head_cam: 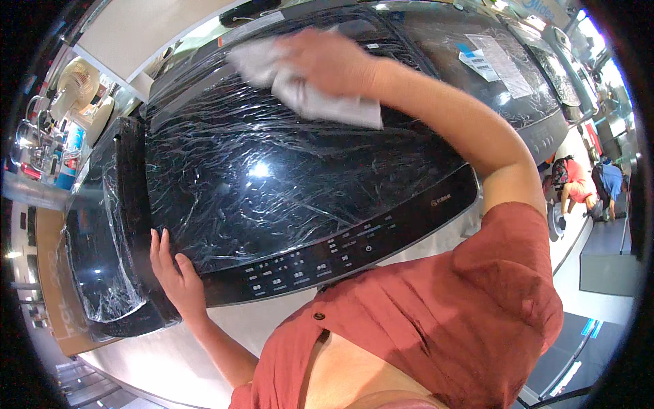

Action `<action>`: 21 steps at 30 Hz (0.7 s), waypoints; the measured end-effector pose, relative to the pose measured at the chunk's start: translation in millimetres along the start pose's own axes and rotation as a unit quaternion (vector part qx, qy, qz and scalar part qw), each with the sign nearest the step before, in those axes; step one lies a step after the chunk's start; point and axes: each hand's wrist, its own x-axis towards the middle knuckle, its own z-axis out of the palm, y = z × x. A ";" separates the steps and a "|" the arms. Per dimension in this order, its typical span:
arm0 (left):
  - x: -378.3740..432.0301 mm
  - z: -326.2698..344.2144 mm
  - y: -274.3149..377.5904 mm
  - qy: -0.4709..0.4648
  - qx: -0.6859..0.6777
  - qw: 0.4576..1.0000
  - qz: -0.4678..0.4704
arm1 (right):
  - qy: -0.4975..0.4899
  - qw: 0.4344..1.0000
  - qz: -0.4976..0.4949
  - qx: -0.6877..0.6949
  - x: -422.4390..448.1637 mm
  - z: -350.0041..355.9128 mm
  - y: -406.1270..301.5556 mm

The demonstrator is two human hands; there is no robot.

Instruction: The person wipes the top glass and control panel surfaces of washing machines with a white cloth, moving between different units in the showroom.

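A washing machine's dark lid (286, 179), covered in wrinkled clear plastic film, fills the middle. My right hand (327, 61) is pressed on a white cloth (327, 105) over the far part of the lid; hand and cloth are slightly blurred. At the near left corner, my left hand (176, 273) rests with fingers spread on the machine's edge, holding nothing. A black control panel (332, 255) with touch symbols and writing runs along the near edge, to the right of my left hand.
Film-wrapped appliances stand close on the left (102, 245) and right (475, 66). A cream electric fan (79, 84) is at the far left. Two people (575, 181) (608, 184) bend down at the right. A cardboard box (51, 276) stands beyond the left appliance.
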 end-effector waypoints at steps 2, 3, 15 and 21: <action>0.2 -1.3 -0.1 0.000 0.002 1.000 0.004 | -0.050 0.994 0.099 -0.019 -17.5 5.3 66.8; 0.6 -1.1 0.0 -0.008 0.003 1.000 0.008 | 0.062 0.994 0.076 0.042 -24.3 0.9 89.6; 5.3 6.8 -18.1 0.011 -0.007 0.999 0.043 | -0.109 0.745 0.619 0.223 -119.7 -64.5 50.3; 7.9 17.7 -23.4 0.035 -0.032 0.997 0.054 | -0.069 0.792 0.561 0.231 -197.7 -125.8 -30.2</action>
